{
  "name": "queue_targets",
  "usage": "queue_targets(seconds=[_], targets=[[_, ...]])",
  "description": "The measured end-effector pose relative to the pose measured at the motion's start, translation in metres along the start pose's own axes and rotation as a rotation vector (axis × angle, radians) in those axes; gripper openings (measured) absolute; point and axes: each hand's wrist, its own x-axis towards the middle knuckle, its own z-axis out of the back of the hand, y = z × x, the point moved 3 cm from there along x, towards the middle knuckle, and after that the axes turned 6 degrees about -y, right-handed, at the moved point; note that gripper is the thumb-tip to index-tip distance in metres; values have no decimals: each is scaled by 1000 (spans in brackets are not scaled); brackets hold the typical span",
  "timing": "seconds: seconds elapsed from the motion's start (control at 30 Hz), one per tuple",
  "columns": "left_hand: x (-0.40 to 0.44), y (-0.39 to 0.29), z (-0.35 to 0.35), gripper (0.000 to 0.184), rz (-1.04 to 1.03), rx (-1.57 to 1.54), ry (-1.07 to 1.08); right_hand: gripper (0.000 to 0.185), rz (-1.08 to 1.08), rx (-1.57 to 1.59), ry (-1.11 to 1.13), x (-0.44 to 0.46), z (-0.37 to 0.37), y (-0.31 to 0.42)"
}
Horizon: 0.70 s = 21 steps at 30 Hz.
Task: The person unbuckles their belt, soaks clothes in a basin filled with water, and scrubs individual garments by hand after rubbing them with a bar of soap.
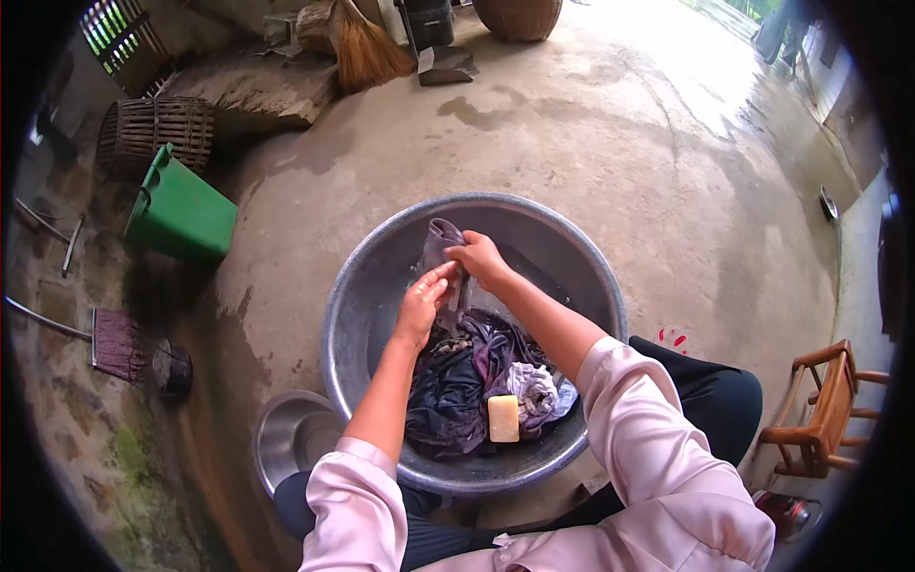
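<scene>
A wet purple-grey cloth (440,240) is bunched up over the far half of a large metal basin (362,257), and its lower end hangs toward the laundry. My right hand (481,259) is closed around its upper part. Just nearer to me, my left hand (424,307) has its fingers against the same cloth and seems to pinch it; part of its grip is hidden. Dark wet clothes (448,391) lie heaped in the near half of the basin, with a whitish cloth (534,386) at their right. A yellow soap bar (503,419) rests on this heap.
A smaller metal bowl (281,434) stands against the basin's left side. Farther left are a green bin (186,210), a wicker basket (157,133) and a purple broom (117,345). A wooden stool (815,419) is at the right, and a straw broom (367,52) at the back.
</scene>
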Motion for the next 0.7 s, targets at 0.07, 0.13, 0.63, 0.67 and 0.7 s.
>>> queue_targets(seconds=[0.07,0.13,0.63,0.67,0.7], targets=[[-6,5,2,34,4,176,-89,28,145,-320,-200,4,19,-40],[-8,18,17,28,2,283,-197,28,336,-660,-375,0,39,-95],[-58,91,8,99,662,-758,-479,23,227,-194,-188,-39,33,-13],[-61,85,0,103,695,-856,-464,22,218,-93,-146,-48,28,-3],[-63,76,-7,104,667,-941,-394,21,210,7,-104,-55,24,6]])
